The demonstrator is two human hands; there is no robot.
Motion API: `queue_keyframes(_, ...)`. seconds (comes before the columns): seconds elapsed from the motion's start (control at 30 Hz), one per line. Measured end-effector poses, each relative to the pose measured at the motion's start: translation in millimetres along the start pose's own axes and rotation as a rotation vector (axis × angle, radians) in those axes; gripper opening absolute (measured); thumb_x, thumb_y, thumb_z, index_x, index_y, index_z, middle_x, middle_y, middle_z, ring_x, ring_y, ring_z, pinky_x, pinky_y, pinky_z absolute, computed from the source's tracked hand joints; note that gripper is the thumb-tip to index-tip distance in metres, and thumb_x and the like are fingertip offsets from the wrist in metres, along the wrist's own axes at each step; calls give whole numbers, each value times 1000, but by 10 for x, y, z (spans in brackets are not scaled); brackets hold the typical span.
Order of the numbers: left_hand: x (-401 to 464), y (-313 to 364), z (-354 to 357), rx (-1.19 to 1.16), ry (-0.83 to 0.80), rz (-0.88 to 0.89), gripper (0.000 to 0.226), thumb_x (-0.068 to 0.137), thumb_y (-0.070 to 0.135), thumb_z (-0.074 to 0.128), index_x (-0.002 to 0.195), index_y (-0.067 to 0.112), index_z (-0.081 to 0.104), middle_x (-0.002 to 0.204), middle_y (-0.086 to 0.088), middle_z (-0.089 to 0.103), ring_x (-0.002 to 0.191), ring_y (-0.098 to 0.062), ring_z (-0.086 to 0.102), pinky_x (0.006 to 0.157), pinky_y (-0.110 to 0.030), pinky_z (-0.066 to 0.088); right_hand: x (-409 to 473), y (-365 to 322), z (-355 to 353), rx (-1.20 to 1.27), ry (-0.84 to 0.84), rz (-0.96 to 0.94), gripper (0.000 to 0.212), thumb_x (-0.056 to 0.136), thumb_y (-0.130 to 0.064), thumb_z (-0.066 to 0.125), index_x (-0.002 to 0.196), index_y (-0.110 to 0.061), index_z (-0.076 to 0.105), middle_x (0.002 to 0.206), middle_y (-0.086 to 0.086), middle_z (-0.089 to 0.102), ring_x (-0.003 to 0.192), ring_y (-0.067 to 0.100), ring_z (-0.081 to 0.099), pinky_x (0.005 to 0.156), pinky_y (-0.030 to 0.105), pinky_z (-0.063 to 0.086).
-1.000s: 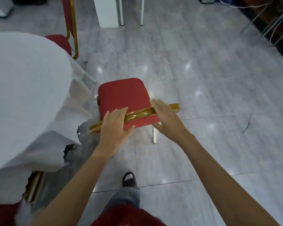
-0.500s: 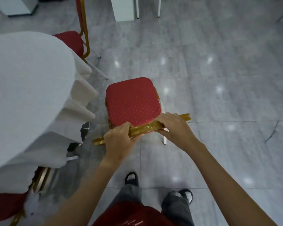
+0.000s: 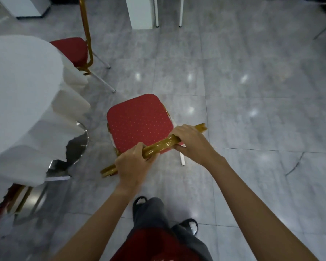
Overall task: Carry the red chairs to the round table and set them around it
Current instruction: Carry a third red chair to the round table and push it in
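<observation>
My left hand (image 3: 134,163) and right hand (image 3: 191,143) curl round the glossy gold top rail of the red chair (image 3: 139,121); its dotted red seat sits beyond, just right of the white-draped round table (image 3: 17,87). Farther off, a second red chair (image 3: 72,49) is tucked against the cloth.

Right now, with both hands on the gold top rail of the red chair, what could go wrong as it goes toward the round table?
The red dotted chair could snag the draped white tablecloth hanging low beside it. Its legs might also strike the shiny metal table base under the cloth. Left hand and right hand grip only the glossy gold rail, which may slip.
</observation>
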State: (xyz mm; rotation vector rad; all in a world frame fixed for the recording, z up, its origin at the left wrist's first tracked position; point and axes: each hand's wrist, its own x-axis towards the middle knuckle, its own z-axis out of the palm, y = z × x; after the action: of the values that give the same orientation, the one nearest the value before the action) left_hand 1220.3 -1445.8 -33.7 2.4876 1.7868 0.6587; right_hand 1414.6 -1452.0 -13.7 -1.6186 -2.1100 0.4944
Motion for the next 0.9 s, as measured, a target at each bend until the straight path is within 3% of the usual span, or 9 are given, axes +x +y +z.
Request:
queue_keyframes(0.17, -42, 204, 115, -47, 27, -45, 41, 62, 50, 80, 63, 15, 60, 47, 5, 54, 43, -5, 37, 45, -10, 19, -61, 258, -96, 22, -34, -35, 14, 80, -18, 68, 89, -17, 58, 84, -5, 59, 78, 13, 48, 81, 25, 36)
queue_keyframes(0.53, 97, 933, 560, -58, 138, -153, 47, 73, 64, 61, 71, 17, 63, 54, 4, 57, 45, -11, 50, 46, -24, 45, -32, 1061, -481, -6, -60, -113, 18, 78, -29, 71, 85, -19, 58, 81, -10, 54, 77, 9, 45, 80, 23, 29)
queue_keyframes(0.7, 287, 1405, 759, -20, 156, -208, 47, 77, 63, 59, 73, 17, 65, 56, 3, 60, 46, -13, 53, 47, -23, 45, 26, 1533, -678, -25, -10, -157, 25, 74, -39, 66, 80, -16, 56, 75, -5, 57, 72, 12, 46, 77, 24, 32)
queue_keyframes(0.9, 659, 2010, 1024, 60, 177, -270, 39, 72, 55, 74, 71, 17, 66, 54, 4, 60, 45, -12, 54, 52, -18, 35, 193, 2183, -1024, -74, -17, -228, 26, 77, -35, 69, 81, -14, 54, 78, -2, 56, 74, 13, 46, 81, 21, 29)
